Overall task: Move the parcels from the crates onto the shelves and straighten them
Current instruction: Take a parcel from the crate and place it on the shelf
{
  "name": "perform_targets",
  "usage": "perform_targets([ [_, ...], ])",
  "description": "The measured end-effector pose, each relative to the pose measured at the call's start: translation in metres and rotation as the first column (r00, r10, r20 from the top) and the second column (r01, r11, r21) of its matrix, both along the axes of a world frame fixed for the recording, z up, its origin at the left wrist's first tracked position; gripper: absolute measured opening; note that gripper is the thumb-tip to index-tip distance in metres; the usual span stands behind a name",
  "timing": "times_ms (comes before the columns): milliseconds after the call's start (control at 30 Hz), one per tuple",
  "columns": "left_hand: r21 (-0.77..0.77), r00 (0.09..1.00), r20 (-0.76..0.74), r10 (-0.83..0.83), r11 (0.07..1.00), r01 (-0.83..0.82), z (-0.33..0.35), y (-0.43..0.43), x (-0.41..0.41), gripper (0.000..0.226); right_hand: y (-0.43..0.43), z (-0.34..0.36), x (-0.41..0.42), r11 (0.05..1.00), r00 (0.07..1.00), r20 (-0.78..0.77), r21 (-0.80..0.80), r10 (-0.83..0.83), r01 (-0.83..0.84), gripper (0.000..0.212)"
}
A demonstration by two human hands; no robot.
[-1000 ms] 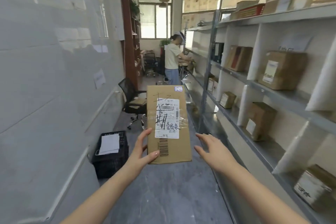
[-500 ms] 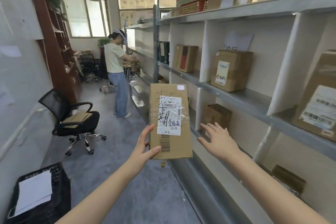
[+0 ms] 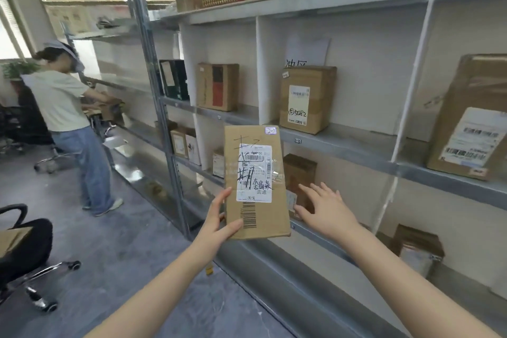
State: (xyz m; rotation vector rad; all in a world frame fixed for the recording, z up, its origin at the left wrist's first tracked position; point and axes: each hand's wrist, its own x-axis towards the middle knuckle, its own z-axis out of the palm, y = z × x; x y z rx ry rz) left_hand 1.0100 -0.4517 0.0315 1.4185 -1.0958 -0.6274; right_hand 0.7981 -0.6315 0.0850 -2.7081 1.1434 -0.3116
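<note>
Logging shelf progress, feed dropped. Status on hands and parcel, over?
Left hand grips flat parcel upright, at its lower left edge. Right hand open, extended toward lower shelf. Brown box already standing in that bay, behind the parcel.

In the last 1 second we have swung round to face the shelving (image 3: 343, 145), which before ran off along our right side. The parcel (image 3: 256, 181) in our left hand (image 3: 219, 223) came round with us. It hung over the aisle floor clear of the shelving, and now it stands up in front of the shelving's middle compartments. Our right hand (image 3: 323, 211) has gone forward from beside the parcel to the shelving's lower tier, fingers spread just before a small brown box (image 3: 300, 170) there. We cannot tell whether it touches. The black crate by the wall opposite the shelving has dropped out of view. The other person (image 3: 68, 107) and the office chair (image 3: 24, 250) have slid far left of the shelving.
</note>
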Motion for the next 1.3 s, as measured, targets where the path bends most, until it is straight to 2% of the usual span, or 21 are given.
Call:
perform_targets([
  [167, 0.015, 0.987, 0.005, -0.159, 0.987, 0.159, -0.008, 0.005, 0.047, 0.072, 0.039, -0.021, 0.021, 0.983, 0.986, -0.019, 0.072, -0.166, 0.166, 0.063],
  [333, 0.019, 0.973, -0.015, -0.231, 0.973, 0.231, -0.017, 0.027, 0.076, 0.068, 0.081, -0.037, 0.043, 0.962, 0.966, -0.012, 0.091, -0.257, 0.257, 0.062],
  [533, 0.034, 0.971, -0.029, -0.239, 0.970, 0.240, -0.020, 0.042, 0.121, 0.067, 0.096, -0.031, 0.090, 0.965, 0.966, -0.099, 0.091, -0.237, 0.246, 0.060],
  [767, 0.023, 0.986, 0.033, -0.162, 0.987, 0.161, -0.035, 0.046, 0.193, 0.068, 0.085, -0.028, 0.166, 0.979, 0.980, -0.104, 0.091, -0.171, 0.181, 0.060],
  [967, 0.037, 0.984, 0.033, -0.174, 0.984, 0.173, -0.046, 0.035, 0.262, 0.071, 0.088, -0.033, 0.234, 0.982, 0.983, -0.104, 0.095, -0.153, 0.163, 0.056],
  [1133, 0.064, 0.957, 0.068, -0.281, 0.959, 0.277, -0.050, 0.006, 0.341, 0.071, 0.079, -0.043, 0.295, 0.965, 0.975, -0.054, 0.139, -0.218, 0.223, 0.054],
  [1300, 0.089, 0.915, 0.105, -0.388, 0.921, 0.380, -0.055, -0.034, 0.414, 0.068, 0.073, -0.053, 0.356, 0.921, 0.932, 0.084, 0.208, -0.352, 0.329, 0.057],
])
